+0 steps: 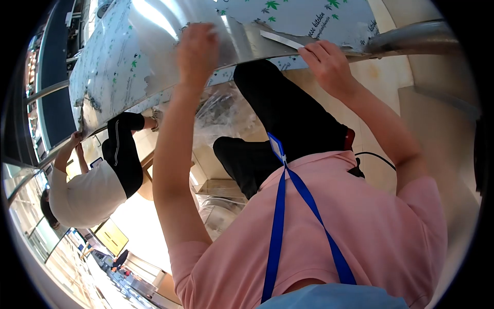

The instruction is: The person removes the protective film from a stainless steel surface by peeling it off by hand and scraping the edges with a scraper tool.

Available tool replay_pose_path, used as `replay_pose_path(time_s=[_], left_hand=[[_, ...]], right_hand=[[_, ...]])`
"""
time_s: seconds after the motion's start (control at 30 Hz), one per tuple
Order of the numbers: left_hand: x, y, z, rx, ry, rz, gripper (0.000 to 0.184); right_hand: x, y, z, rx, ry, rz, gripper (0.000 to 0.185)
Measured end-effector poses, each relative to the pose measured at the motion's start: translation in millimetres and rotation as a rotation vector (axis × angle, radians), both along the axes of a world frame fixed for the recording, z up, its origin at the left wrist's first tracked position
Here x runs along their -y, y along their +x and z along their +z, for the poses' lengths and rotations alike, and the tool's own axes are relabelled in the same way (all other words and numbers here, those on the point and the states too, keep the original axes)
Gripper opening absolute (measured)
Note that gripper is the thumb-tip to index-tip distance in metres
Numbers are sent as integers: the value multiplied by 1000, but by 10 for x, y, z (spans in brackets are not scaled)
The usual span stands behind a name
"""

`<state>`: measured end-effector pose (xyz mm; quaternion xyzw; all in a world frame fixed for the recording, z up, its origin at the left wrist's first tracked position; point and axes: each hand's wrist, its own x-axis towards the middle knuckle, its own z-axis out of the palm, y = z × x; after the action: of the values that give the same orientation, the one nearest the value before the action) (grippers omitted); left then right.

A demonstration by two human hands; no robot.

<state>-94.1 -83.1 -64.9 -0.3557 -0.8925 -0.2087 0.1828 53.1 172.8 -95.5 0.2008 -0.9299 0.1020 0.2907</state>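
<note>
My left hand (198, 54) is curled closed over a bare shiny patch of the steel countertop (234, 41); motion blurs it, and what its fingers hold, if anything, cannot be made out. My right hand (328, 67) grips the end of a thin, flat, pale strip (281, 39) that looks like a blade. The strip lies along the counter near its front edge, angled toward the left. White protective film (110, 64) with green leaf prints and lettering still covers much of the steel, and its torn border runs near both hands.
Another person (90, 193) in a white top crouches at the left, hands at the counter's far corner. Crumpled clear plastic (226, 110) lies beneath the counter. A rounded metal bar (417, 40) extends at the right. A black cable (378, 157) curves beside my hip.
</note>
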Motion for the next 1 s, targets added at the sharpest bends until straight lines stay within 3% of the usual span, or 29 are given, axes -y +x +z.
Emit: replay_pose_path(time_s=[0.1,0.2,0.23,0.43,0.53,1.0], left_hand=[[-366,323,-53,-65,-59,-292,23],[-591,409,-144,-165,-90,-341,28],[-644,381,-136,-266,-112,-357,18],[-735,371,-150,-255,-239,-391,27],[-758,331,-156,-344,-224,-422,17],[-756,288,-134,-441,-312,-421,13]], right_hand=[[26,-30,15,-29,15,3,25],[28,-30,6,-30,32,-6,24],[20,-24,0,-25,31,-11,24],[-32,-27,14,-29,7,-33,21],[-33,-34,14,-21,-4,-34,18],[14,-109,-25,-40,-11,-60,16]])
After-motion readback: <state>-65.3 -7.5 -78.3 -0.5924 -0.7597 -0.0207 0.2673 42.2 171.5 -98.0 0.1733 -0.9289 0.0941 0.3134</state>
